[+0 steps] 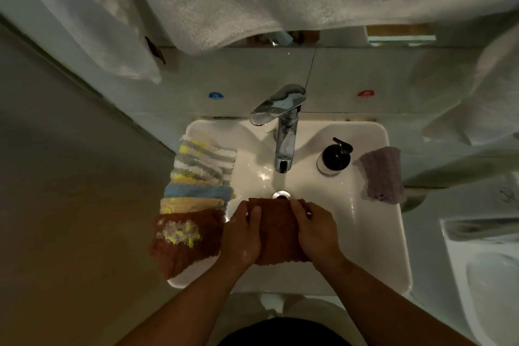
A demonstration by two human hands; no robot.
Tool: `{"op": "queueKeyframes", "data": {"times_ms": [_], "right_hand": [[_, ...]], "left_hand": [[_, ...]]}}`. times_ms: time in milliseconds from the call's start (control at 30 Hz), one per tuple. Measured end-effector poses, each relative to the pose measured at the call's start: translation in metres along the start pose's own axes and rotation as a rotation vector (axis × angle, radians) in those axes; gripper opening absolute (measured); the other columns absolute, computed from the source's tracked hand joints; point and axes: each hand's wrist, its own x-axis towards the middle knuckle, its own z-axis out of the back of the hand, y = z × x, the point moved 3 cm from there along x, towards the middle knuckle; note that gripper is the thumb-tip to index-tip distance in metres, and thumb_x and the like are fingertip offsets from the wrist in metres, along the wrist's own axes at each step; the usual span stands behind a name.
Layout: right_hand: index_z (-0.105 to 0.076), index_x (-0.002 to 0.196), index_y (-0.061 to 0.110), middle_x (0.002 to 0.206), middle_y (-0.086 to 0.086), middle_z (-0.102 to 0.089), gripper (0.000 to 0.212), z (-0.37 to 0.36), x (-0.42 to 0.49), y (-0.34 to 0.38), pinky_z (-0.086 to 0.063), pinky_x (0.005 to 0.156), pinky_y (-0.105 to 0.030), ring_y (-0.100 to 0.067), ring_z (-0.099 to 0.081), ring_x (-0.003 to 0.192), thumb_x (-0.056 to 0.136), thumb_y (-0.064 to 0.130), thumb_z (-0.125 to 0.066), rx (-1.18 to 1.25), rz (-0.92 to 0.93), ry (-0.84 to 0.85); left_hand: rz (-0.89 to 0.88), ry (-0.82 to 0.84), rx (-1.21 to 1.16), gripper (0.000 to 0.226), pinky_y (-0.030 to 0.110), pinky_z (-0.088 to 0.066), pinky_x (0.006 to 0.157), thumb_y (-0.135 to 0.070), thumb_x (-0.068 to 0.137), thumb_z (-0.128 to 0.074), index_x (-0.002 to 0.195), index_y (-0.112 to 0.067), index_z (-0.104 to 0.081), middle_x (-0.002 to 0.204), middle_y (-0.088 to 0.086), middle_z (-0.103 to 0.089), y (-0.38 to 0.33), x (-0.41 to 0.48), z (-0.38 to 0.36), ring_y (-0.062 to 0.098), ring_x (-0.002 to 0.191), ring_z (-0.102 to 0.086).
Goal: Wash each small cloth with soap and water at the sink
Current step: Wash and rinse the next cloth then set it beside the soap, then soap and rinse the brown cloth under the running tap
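sink [379, 247] | 12 o'clock: tap [285, 135] | 2 o'clock: soap bottle [334, 159] | 3 o'clock rim: purple cloth [382, 174] | 9 o'clock rim: cloth stack [196, 191], overlapping

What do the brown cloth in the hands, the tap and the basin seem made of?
The brown cloth: soft woven or knitted fabric, matte, with a ribbed, nubby surface; fibre cannot be told. The tap: polished metal, likely chrome-plated, given its mirror-like reflections. The basin: glossy white, probably glazed ceramic, judging by sharp highlights on its smooth surface.
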Motion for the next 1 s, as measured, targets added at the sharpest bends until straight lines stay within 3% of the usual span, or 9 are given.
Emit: {"op": "queueKeyframes", "data": {"times_ms": [67,133,267,333,433,533,633,900,1000], "right_hand": [[-0.073,0.086,0.022,0.076,0.007,-0.068,0.038,0.010,0.005,-0.018,-0.040,0.061,-0.015,-0.011,-0.067,0.075,0.099,0.051,-0.053,-0.083,-0.021,0.001],[-0.073,0.086,0.019,0.076,0.007,-0.067,0.038,0.026,0.010,-0.029,-0.038,0.059,-0.009,-0.013,-0.066,0.075,0.100,0.049,-0.053,-0.133,-0.040,0.031],[-0.071,0.093,0.017,0.087,0.001,-0.071,0.039,0.084,0.022,-0.019,-0.051,0.076,-0.031,-0.014,-0.066,0.081,0.103,0.048,-0.050,-0.032,0.000,-0.005],[-0.068,0.097,0.025,0.093,0.002,-0.069,0.027,0.125,0.031,-0.010,-0.050,0.080,-0.031,-0.013,-0.064,0.086,0.104,0.044,-0.050,0.056,0.003,-0.060],[-0.072,0.105,0.028,0.107,-0.005,-0.071,0.024,0.182,0.052,-0.008,-0.053,0.096,-0.049,-0.027,-0.066,0.101,0.101,0.041,-0.052,0.136,0.047,-0.178],[-0.070,0.109,0.022,0.110,-0.009,-0.070,0.023,0.213,0.076,-0.010,-0.055,0.094,-0.054,-0.032,-0.065,0.103,0.103,0.035,-0.051,0.168,0.024,-0.221],[-0.068,0.118,0.017,0.113,-0.009,-0.069,0.030,0.225,0.101,-0.020,-0.056,0.093,-0.056,-0.032,-0.065,0.105,0.104,0.035,-0.049,0.207,-0.010,-0.234],[-0.056,0.136,0.024,0.124,-0.009,-0.065,0.044,0.221,0.133,-0.064,-0.056,0.095,-0.052,-0.027,-0.065,0.108,0.097,0.044,-0.052,0.068,-0.055,-0.126],[-0.056,0.135,0.023,0.126,0.002,-0.057,0.041,0.233,0.113,-0.065,-0.054,0.082,-0.027,-0.014,-0.063,0.097,0.097,0.010,-0.059,-0.135,0.166,-0.208]], "left_hand": [[0.014,0.016,0.046,0.024,0.017,-0.041,0.076,-0.034,0.107,-0.041,0.111,-0.019,-0.060,0.095,-0.007,-0.063,0.006,-0.003,-0.022,0.012,0.093,-0.061],[0.067,0.056,0.002,0.028,0.024,-0.045,0.081,-0.035,0.107,-0.041,0.113,-0.018,-0.062,0.102,-0.002,-0.067,0.010,-0.007,-0.044,0.017,0.099,-0.063],[0.053,0.129,-0.156,0.031,0.035,-0.049,0.100,-0.038,0.107,-0.042,0.125,-0.020,-0.060,0.115,-0.001,-0.066,-0.036,-0.008,-0.076,0.016,0.108,-0.062],[0.033,0.213,-0.271,0.019,0.034,-0.052,0.095,-0.035,0.106,-0.045,0.116,-0.026,-0.060,0.109,-0.002,-0.067,-0.072,-0.006,-0.092,0.016,0.104,-0.063],[-0.053,0.285,-0.327,0.015,0.035,-0.052,0.091,-0.038,0.101,-0.049,0.110,-0.031,-0.059,0.102,-0.005,-0.069,-0.118,0.002,-0.119,0.016,0.100,-0.066],[-0.095,0.329,-0.223,0.025,0.034,-0.051,0.094,-0.029,0.104,-0.043,0.126,-0.026,-0.053,0.102,-0.008,-0.066,-0.150,0.014,-0.146,0.010,0.096,-0.063],[-0.075,0.339,-0.219,0.034,0.047,-0.051,0.101,-0.030,0.098,-0.043,0.130,-0.027,-0.051,0.118,0.003,-0.065,-0.164,0.029,-0.171,0.023,0.109,-0.062],[0.007,0.313,-0.126,0.054,0.046,-0.049,0.107,-0.017,0.103,-0.053,0.152,-0.025,-0.032,0.127,-0.004,-0.055,-0.137,0.047,-0.214,0.024,0.126,-0.055],[-0.113,0.241,-0.057,0.067,0.042,-0.044,0.112,-0.021,0.102,-0.054,0.158,-0.035,-0.020,0.147,-0.005,-0.048,-0.127,0.030,-0.213,0.018,0.136,-0.048]]}}
